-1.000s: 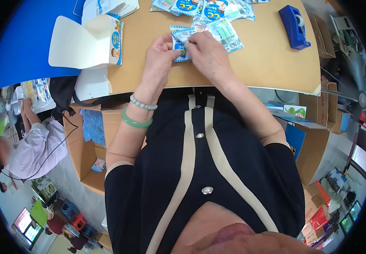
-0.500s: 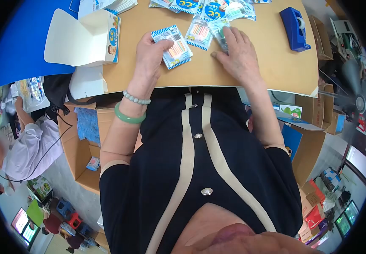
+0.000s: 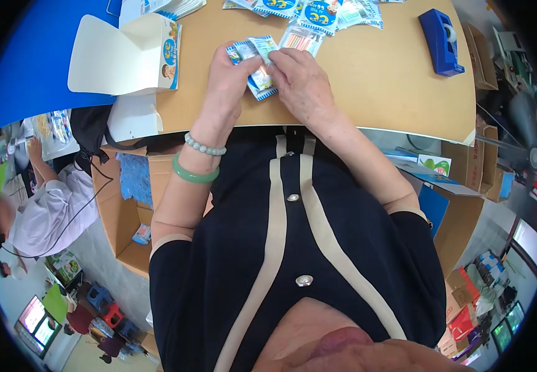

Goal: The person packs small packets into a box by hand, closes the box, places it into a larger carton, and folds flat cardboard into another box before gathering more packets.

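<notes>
My left hand (image 3: 226,75) is closed around a small stack of plastic packets (image 3: 262,87) with blue-striped edges, its thumb lying across the top. Pale coloured sticks show through their clear fronts. My right hand (image 3: 305,88) pinches another such packet (image 3: 263,44) at the stack's upper right, overlapping it. Fingers cover much of both. Just beyond my right hand lies a loose packet of coloured sticks (image 3: 302,38). A pile of similar packets with round blue labels (image 3: 320,13) spreads along the table's far side.
An open white carton (image 3: 122,59) stands on the left by a blue surface (image 3: 45,68). At the right of the tan table (image 3: 392,80) sits a blue tape dispenser (image 3: 440,43). Cardboard boxes (image 3: 135,239) flank my body below. A person in a white shirt (image 3: 57,208) works at left.
My right hand has moved left from the loose packets, bringing one packet onto the stack in my left hand. My left hand has stayed nearly in place.
</notes>
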The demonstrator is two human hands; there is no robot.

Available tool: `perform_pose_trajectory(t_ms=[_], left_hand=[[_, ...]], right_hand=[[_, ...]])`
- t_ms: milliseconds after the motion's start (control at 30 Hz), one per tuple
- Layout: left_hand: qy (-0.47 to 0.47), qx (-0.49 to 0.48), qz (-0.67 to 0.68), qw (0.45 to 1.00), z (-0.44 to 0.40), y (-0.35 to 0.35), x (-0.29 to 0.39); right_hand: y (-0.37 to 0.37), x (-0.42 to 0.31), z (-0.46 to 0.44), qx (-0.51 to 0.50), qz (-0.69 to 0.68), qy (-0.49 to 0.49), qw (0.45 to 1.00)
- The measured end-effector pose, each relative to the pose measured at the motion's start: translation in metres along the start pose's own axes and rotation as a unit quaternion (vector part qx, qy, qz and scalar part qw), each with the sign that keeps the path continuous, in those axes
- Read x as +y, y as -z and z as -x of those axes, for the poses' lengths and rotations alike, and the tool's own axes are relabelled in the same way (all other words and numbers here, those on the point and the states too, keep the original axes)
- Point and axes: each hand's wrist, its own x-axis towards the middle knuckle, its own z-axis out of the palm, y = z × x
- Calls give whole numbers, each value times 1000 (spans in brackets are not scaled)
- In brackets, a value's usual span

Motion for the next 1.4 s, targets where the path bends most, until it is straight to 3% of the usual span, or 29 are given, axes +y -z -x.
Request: perform_pose_trajectory(t_ms=[67, 100, 233, 333, 367, 500, 600, 733, 867, 1000, 1167, 1267, 1400], left_hand=[[93, -44, 46, 994, -1, 3, 5], [95, -46, 47, 993, -2, 2, 3], [-3, -5, -38, 999, -6, -4, -5], [-37, 40, -112, 992, -6, 0, -2], [-35, 40, -114, 992, -5, 0, 1], [-11, 42, -112, 993, 0, -2, 14], [-10, 15, -70, 997, -4, 6, 11], [-19, -8, -39, 999, -3, 11, 8], [-9, -26, -38, 999, -4, 12, 8], [4, -19, -66, 998, -2, 7, 10], [-3, -15, -90, 996, 0, 15, 11], [-30, -4, -100, 995, 1, 17, 13], [-5, -18, -120, 993, 4, 21, 15]], right_hand=[[4, 4, 1, -20, -2, 5, 1000], [6, 4, 1, -20, 1, 4, 1000], [20, 9, -2, -66, -30, 39, 997], [42, 33, -15, -15, 147, 120, 982], [42, 38, -17, -15, 145, 118, 982], [42, 47, -20, -76, 192, 105, 973], [39, 33, -19, -195, 287, 63, 936], [51, 39, 1, -185, 235, 152, 942], [67, 24, 20, -140, 102, 122, 977], [53, 5, 36, -81, 198, 85, 973], [67, 2, 53, -145, 175, 140, 964], [64, 28, 71, -114, 151, 218, 958], [63, 17, 71, -92, 112, 203, 968]])
